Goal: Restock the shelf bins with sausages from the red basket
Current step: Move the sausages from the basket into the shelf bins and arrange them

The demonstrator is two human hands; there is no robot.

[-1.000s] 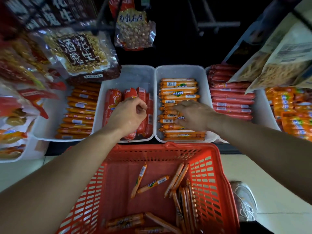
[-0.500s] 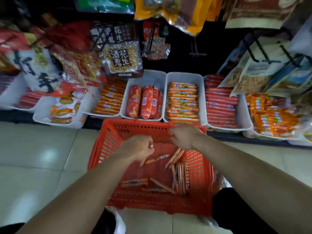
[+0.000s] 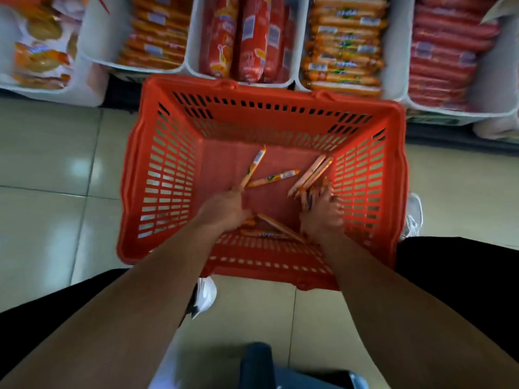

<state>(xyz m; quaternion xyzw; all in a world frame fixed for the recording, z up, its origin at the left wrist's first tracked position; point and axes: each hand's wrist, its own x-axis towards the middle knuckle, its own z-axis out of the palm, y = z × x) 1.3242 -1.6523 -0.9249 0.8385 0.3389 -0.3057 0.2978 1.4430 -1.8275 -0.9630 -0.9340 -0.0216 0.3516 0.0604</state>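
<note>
The red basket (image 3: 168, 169) stands on the floor in front of the shelf. Several thin orange sausages (image 3: 269, 179) lie loose on its bottom. Both of my hands are down inside it. My left hand (image 3: 223, 207) has its fingers curled at the near end of one sausage (image 3: 252, 169). My right hand (image 3: 323, 211) grips a bunch of sausages (image 3: 309, 178) by the right wall. Above the basket, white shelf bins (image 3: 397, 51) hold thin orange sausages (image 3: 345, 43), thick red sausages (image 3: 247, 37) and dark red sausages (image 3: 446, 51).
Another bin of orange sausages (image 3: 157, 32) and a bin of snack bags (image 3: 39, 54) sit at the left. My white shoes (image 3: 206, 296) flank the basket on the tiled floor (image 3: 47, 192). A dark object (image 3: 258, 366) is at the bottom edge.
Both hands left the shelf bins, came back over the basket rim and went down to the sausages on its bottom. The view dropped toward the basket.
</note>
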